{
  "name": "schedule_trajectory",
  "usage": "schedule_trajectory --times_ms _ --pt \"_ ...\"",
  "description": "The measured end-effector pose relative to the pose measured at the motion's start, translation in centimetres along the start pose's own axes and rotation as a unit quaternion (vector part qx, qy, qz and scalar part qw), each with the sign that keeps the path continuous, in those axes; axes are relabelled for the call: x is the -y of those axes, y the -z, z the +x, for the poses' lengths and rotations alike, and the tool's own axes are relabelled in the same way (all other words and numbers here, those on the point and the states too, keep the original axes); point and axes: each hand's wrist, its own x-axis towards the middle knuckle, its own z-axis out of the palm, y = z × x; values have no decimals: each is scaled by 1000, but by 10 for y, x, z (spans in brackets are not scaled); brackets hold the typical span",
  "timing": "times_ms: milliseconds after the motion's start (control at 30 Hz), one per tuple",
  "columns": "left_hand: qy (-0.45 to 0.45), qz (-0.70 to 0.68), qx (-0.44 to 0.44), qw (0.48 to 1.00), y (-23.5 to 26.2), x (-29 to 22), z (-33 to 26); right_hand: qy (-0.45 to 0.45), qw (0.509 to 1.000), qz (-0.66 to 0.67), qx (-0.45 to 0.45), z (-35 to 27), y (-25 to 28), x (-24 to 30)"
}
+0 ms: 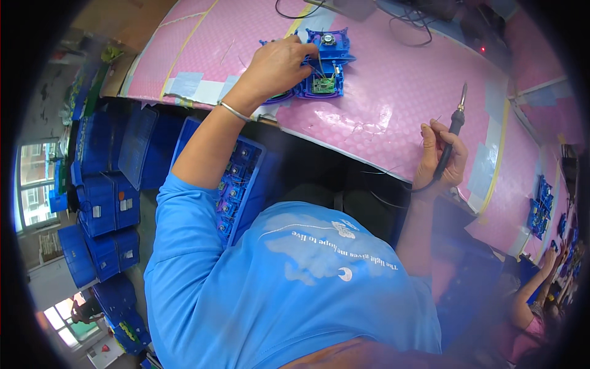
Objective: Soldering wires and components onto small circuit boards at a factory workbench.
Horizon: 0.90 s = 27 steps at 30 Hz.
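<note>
Left hand (281, 64): fingers over the open blue case (339, 53) on the pink table (393, 92), perhaps steadying it; grip hidden, we cannot tell | right hand (444, 157): closed round the soldering iron (454, 130), tip pointing away from us, likely to spare our fingers the heat | hands well apart

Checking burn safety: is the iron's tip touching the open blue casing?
No, the right hand holds the soldering iron well apart from the open blue casing.

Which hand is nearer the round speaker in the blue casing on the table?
Left. The left hand is just lower left of the round speaker; the right hand is much farther off, lower right, holding the soldering iron.
</note>
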Motion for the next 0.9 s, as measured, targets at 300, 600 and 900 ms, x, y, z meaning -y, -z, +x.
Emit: schedule_trajectory --times_ms 300,600,900 --pt "11 -9 -27 1000 -9 -3 5 4 1000 -22 -7 1 0 4" --pt "70 -145 -96 982 50 50 -87 -45 998 -40 -31 -3 -1 -6" --pt "495 1 -23 868 16 116 -383 96 989 -110 16 13 0 -5"
